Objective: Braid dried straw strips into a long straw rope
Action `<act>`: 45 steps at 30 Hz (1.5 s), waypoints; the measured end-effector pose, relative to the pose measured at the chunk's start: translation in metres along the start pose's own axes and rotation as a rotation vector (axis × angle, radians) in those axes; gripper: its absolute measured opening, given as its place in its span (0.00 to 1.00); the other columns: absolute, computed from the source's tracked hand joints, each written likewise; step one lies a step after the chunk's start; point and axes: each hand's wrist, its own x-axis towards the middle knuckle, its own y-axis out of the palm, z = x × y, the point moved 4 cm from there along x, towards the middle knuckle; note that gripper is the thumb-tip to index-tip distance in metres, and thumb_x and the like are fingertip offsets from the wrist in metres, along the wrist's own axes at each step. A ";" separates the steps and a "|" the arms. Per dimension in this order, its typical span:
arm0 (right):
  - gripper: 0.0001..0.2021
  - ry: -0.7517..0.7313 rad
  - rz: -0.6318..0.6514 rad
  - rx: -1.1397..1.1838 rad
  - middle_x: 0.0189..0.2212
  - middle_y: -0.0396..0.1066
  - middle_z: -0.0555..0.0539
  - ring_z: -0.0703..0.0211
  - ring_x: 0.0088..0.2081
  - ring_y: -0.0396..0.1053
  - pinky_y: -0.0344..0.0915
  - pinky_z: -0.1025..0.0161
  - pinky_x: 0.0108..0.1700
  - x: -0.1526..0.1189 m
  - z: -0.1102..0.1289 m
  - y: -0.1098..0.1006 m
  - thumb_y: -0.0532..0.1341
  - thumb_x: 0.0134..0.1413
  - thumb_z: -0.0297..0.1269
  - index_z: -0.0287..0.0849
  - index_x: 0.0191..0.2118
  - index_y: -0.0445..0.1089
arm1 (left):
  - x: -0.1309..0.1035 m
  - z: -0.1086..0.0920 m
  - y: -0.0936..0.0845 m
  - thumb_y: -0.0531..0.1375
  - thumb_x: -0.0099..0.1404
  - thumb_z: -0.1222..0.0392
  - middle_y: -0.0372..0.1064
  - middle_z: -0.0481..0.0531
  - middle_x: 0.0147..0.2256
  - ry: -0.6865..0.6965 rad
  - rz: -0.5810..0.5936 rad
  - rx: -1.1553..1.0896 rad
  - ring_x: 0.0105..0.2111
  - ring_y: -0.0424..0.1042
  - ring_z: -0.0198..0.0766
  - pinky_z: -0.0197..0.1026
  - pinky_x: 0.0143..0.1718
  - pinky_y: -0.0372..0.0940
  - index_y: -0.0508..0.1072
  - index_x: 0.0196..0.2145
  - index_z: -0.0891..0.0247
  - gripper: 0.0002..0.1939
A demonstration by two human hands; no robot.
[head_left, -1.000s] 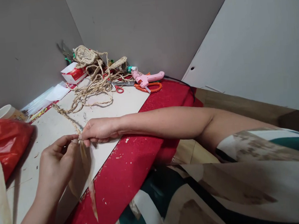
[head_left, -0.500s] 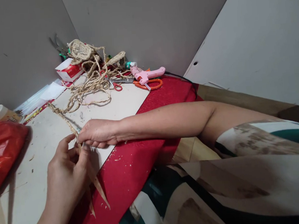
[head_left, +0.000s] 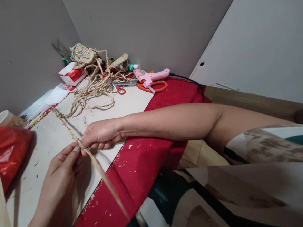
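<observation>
A braided straw cord runs from the heap at the back down to my two hands. My left hand pinches the cord's near end between thumb and forefinger. Right beside it, my right hand is closed on the same spot, its fingertips touching those of the left. One loose flat fibre strip slants from under my right hand over the board's edge and the red cloth. Another strand hangs partly hidden behind my left wrist.
A tangled heap of braided cord lies at the back, with red-handled scissors, orange-handled scissors and a pink glue gun. A red plastic bag and paper cup are on the left. Scraps dot the red cloth.
My left hand has turned and its thumb now pinches higher on the cord, beside my right fingers. The loose strips have spread apart, one swinging out to the right.
</observation>
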 end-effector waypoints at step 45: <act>0.14 -0.286 -0.046 -0.973 0.11 0.61 0.50 0.65 0.14 0.58 0.55 0.67 0.20 -0.021 0.005 0.027 0.49 0.52 0.27 0.39 0.18 0.58 | -0.008 0.003 0.001 0.68 0.52 0.54 0.47 0.39 0.16 -0.026 0.023 0.009 0.16 0.43 0.23 0.28 0.17 0.40 0.71 0.28 0.65 0.14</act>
